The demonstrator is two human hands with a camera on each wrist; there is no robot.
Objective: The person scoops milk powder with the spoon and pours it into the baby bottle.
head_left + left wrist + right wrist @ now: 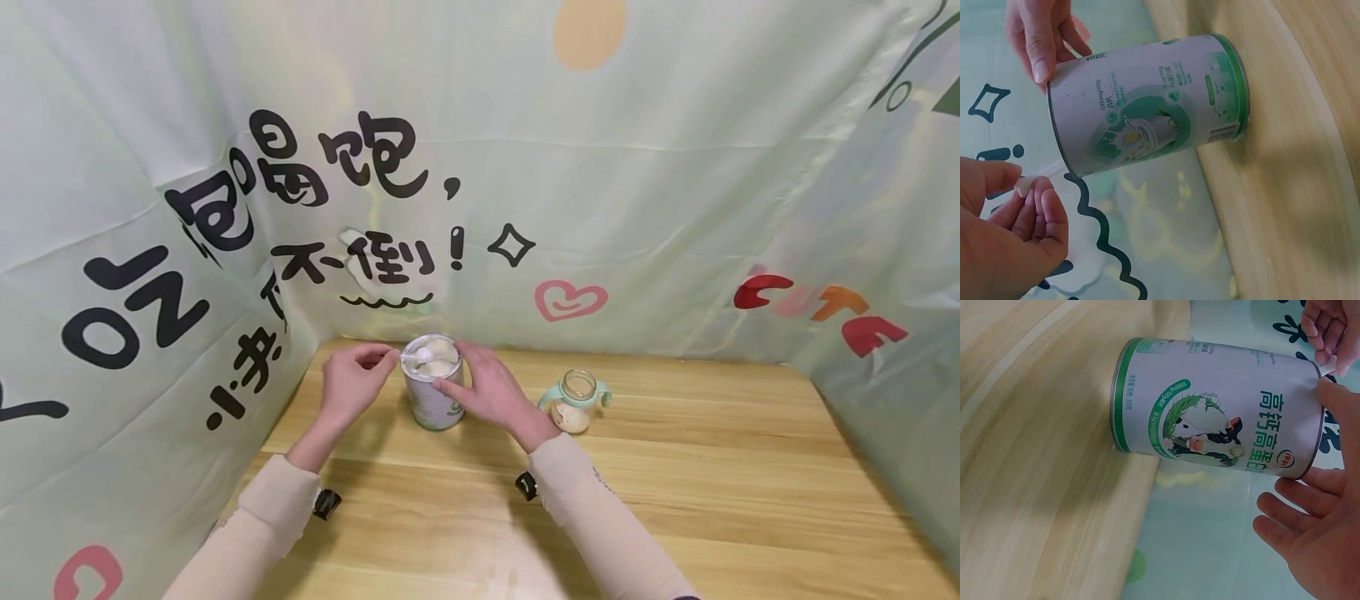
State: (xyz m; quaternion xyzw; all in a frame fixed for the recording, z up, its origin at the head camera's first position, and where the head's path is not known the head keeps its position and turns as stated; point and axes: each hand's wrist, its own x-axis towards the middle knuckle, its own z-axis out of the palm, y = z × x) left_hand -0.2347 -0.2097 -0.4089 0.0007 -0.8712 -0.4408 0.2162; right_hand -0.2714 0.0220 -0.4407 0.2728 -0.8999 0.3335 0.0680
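A milk powder can [433, 406] stands upright and uncovered on the table, with pale powder [441, 367] inside. In the right wrist view the can [1210, 419] shows a cow picture and green trim. My left hand [351, 382] is at the can's left, pinching the handle of a white scoop [424, 355] between thumb and fingers; the scoop's bowl is over the powder inside the rim. On the other side, my right hand [489, 390] holds the can by its upper rim, thumb in front and fingers behind. The left wrist view shows the scoop's handle [1047, 170] meeting the rim.
Right of the can stands an uncapped baby bottle [574, 417] with mint-green handles and some pale powder in it. The wooden table [697, 467] is bordered at the back and sides by a printed cloth [660, 208].
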